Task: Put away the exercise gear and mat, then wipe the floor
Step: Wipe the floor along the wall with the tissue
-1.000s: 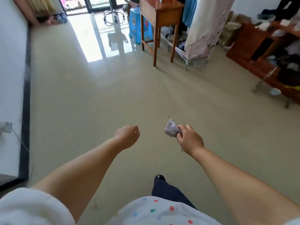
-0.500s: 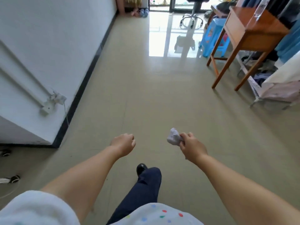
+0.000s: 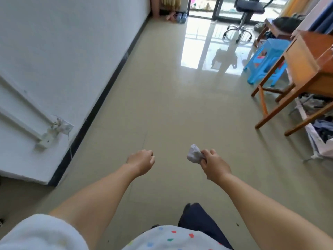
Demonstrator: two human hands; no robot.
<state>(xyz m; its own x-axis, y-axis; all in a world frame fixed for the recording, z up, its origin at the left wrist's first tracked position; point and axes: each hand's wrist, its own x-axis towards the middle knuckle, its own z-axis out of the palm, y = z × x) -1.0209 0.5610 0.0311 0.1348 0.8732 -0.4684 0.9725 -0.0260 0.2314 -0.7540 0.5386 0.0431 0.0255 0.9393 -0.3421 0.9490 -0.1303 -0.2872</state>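
My right hand (image 3: 214, 164) is shut on a small crumpled grey cloth (image 3: 193, 156), held out in front of me above the beige tiled floor (image 3: 171, 114). My left hand (image 3: 141, 160) is curled into a loose fist with nothing in it, level with the right hand and a little apart from it. Both arms stretch forward over my dark trouser leg (image 3: 196, 219). No mat or exercise gear shows in this view.
A white wall with a black skirting (image 3: 100, 98) runs along the left, with a loose socket (image 3: 59, 128) hanging from it. On the right stand a wooden table (image 3: 306, 69), a blue plastic stool (image 3: 266, 62) and a laundry rack (image 3: 317, 134). An office chair (image 3: 243, 18) stands by the far door.
The view has swung left and I have stepped forward: the wall now fills the left and the table sits at the right. Both hands keep their pose, cloth still held.
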